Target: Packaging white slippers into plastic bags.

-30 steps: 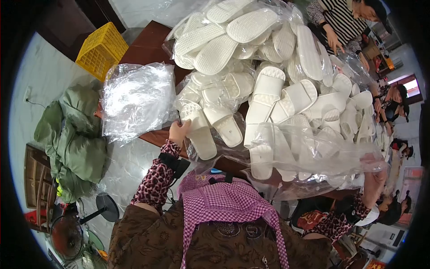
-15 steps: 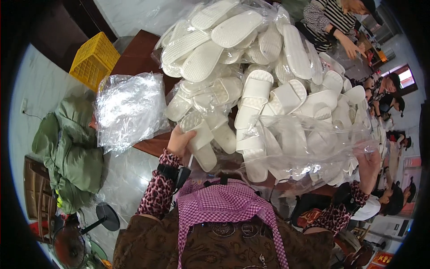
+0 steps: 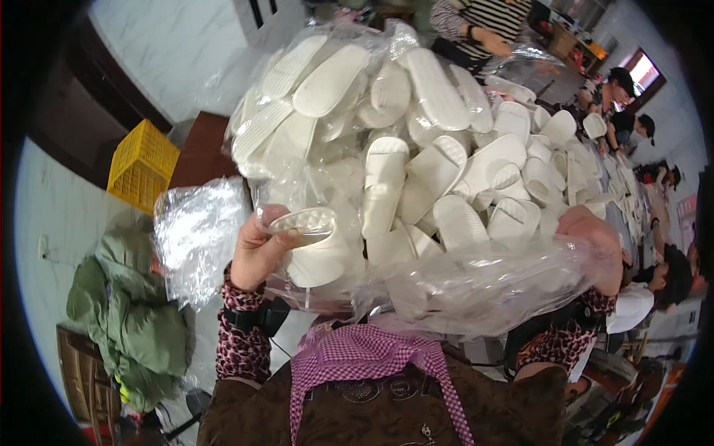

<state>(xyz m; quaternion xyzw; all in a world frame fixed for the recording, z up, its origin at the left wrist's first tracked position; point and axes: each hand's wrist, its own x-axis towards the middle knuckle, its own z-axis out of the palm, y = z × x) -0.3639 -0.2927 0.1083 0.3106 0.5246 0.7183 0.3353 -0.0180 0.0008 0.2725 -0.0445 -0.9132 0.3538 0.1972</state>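
Note:
My left hand [image 3: 256, 249] is closed on a white slipper [image 3: 320, 260], thumb on top near its bumpy footbed and strap. On the right, my right hand [image 3: 595, 249] is curled, with clear film over part of it; its fingers grip a clear plastic bag [image 3: 491, 286]. The bag stretches across the near side toward my left and lies over several slippers. Beyond both hands rises a pile of loose white slippers [image 3: 457, 223]. Clear bags packed with slippers [image 3: 331, 82] are heaped at the far side.
A stack of flat clear plastic bags [image 3: 197, 238] lies left of my left hand. A yellow crate [image 3: 143, 160] and green sacks [image 3: 145, 327] stand at the left. Across the table a person in a striped top [image 3: 494, 18] works; more people line the right side.
My left hand has raised and tilted the slipper, turning its opening up. The right hand has moved slightly left, and the bag has bunched closer to me. My view has shifted.

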